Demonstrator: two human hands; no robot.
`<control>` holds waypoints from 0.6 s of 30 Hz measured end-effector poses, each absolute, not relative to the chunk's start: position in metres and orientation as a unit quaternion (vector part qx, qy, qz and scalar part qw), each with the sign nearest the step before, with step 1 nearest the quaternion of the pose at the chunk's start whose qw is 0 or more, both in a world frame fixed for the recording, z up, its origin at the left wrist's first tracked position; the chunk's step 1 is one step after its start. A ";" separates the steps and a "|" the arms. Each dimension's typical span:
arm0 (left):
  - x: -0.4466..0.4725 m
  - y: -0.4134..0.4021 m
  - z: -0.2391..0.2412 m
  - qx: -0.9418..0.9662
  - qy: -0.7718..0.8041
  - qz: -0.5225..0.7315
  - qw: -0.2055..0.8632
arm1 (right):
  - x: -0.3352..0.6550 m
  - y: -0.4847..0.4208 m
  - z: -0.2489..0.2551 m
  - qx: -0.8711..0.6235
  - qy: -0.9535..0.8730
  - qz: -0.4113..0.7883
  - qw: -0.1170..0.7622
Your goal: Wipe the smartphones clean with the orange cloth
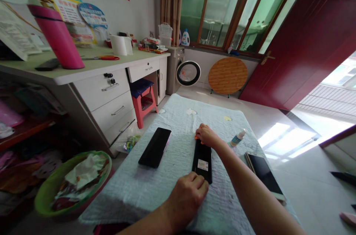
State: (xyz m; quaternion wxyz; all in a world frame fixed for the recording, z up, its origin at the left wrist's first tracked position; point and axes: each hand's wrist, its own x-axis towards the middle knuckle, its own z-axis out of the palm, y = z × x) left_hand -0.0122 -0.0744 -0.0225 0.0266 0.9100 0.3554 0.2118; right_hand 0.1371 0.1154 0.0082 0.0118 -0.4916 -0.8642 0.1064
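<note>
A black phone (202, 159) with a small white label lies face down on a pale cloth-covered table (178, 131). My left hand (187, 194) is curled at the phone's near end, fingers pressed on its edge. My right hand (206, 135) is closed at the far end, pinching a small orange thing (196, 137) against it. A second black phone (155, 147) lies apart on the left. A third phone (264, 174) rests at the table's right edge. A small spray bottle (238, 137) lies right of my right hand.
A green basin (51, 194) full of rags sits on the floor at left. A white desk with drawers (111, 94) holds a pink cylinder (57, 36), scissors and a paper roll. A red stool (143, 98) stands under it. A red door (306, 38) is open at right.
</note>
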 end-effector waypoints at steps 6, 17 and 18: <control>-0.011 -0.058 -0.016 0.905 0.370 0.206 0.041 | 0.139 0.105 0.011 -0.514 -0.849 0.113 0.040; -0.008 -0.056 -0.019 0.886 0.406 0.206 0.088 | 0.168 0.089 0.010 -0.574 -0.809 0.121 0.038; -0.008 -0.056 -0.019 0.886 0.406 0.208 0.090 | 0.171 0.084 0.010 -0.584 -0.802 0.118 0.043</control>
